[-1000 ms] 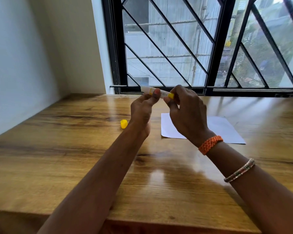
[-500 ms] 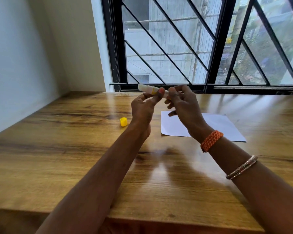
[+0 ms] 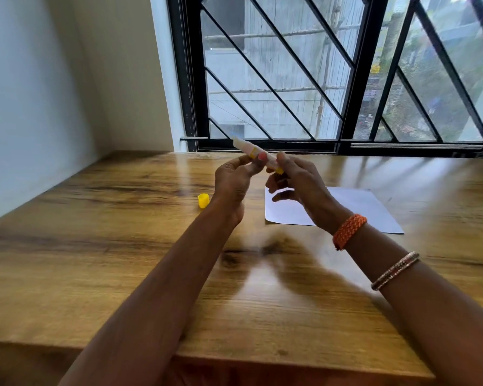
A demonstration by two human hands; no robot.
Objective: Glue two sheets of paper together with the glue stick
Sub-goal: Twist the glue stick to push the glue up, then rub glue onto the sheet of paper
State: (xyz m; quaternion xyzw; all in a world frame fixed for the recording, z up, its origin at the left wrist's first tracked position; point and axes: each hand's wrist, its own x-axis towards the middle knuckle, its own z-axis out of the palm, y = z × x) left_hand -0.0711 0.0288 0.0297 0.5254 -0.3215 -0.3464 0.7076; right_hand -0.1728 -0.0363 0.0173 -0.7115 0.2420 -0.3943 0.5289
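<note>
Wood, glossy and streaked, fills the lower frame as the table (image 3: 101, 246), running up to a black barred window (image 3: 332, 79) across the top. White paper (image 3: 357, 207) lies flat right of centre; whether it is one sheet or two stacked cannot be told. Above its left edge, mid-frame, the left hand (image 3: 232, 182) pinches the glue stick (image 3: 258, 156) around its middle, the bare end pointing to the upper left. The right hand (image 3: 299, 182) pinches the yellow base, lower fingers loose. The small yellow cap (image 3: 203, 200) stands on the table left of the hands. The step looks like twisting the base to raise the glue. Next the stick must come down to the paper, bare end lowered and drawn across it.
</note>
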